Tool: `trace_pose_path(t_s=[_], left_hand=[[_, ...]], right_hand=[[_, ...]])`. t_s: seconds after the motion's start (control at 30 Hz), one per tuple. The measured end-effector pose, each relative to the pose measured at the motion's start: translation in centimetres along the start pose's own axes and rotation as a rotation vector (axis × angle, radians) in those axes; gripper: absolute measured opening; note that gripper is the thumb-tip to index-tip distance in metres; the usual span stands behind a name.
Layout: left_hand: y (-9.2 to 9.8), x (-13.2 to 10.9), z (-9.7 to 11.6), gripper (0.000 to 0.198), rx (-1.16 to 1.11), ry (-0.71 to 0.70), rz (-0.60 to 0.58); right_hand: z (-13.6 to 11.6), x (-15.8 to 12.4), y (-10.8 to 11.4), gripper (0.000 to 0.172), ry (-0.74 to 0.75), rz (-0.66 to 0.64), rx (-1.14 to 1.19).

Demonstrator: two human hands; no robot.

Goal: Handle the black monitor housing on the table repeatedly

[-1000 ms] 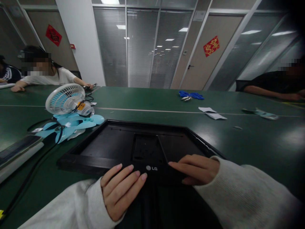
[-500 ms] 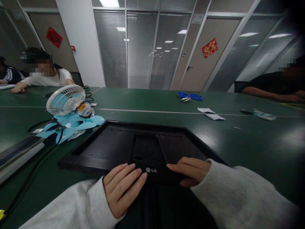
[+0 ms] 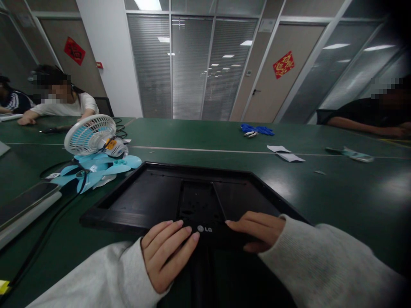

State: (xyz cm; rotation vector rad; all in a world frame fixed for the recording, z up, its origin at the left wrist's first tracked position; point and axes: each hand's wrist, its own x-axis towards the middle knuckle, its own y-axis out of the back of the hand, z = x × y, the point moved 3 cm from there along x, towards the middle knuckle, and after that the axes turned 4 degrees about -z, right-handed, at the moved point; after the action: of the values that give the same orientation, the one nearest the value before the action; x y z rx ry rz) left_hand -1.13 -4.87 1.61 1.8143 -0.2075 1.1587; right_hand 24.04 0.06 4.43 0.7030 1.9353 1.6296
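Observation:
A black LG monitor housing (image 3: pixel 135 218) lies tilted in front of me, with a recessed panel in its middle and a dark stand post (image 3: pixel 201 273) below its near edge. My left hand (image 3: pixel 168 252) rests on the near bezel left of the logo, fingers stretched out flat; its thumb is hidden. Right of the logo, my right hand (image 3: pixel 260 231) holds the same bezel, fingers on top and thumb lower at the edge. The index fingertip touches near the corner of the recess.
Left stand a white fan (image 3: pixel 91 134), light-blue fan blades (image 3: pixel 96 169), a flat device on a white base (image 3: pixel 28 201) and a black cable (image 3: pixel 41 235). Blue gloves (image 3: pixel 257 129) and white papers (image 3: pixel 284 153) lie beyond. Co-workers sit left (image 3: pixel 64 102) and right (image 3: pixel 362 113).
My hands and the monitor housing stay nearly still. Behind the fan, the co-worker's arm has shifted, and a dark object near it shows further left. A pale object has appeared at the left edge.

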Motion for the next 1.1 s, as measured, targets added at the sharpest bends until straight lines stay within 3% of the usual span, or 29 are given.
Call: trace_pose_path(t_s=[0.17, 0.43, 0.73, 1.1], left_hand=[[-0.1, -0.1, -0.2, 0.033, 0.003, 0.003, -0.003], [-0.1, 0.0, -0.1, 0.032, 0.006, -0.001, 0.001], [-0.1, -0.1, -0.2, 0.032, 0.010, -0.005, 0.005], [-0.1, -0.1, -0.1, 0.033, 0.020, -0.008, 0.006]], right_hand=[[0.3, -0.4, -0.4, 0.059, 0.017, -0.029, 0.001], [0.2, -0.4, -0.5, 0.053, 0.037, -0.003, -0.069], [-1.9, -0.3, 0.7, 0.051, 0.032, 0.082, -0.247], [-1.2, -0.2, 0.0, 0.055, -0.008, 0.040, -0.178]])
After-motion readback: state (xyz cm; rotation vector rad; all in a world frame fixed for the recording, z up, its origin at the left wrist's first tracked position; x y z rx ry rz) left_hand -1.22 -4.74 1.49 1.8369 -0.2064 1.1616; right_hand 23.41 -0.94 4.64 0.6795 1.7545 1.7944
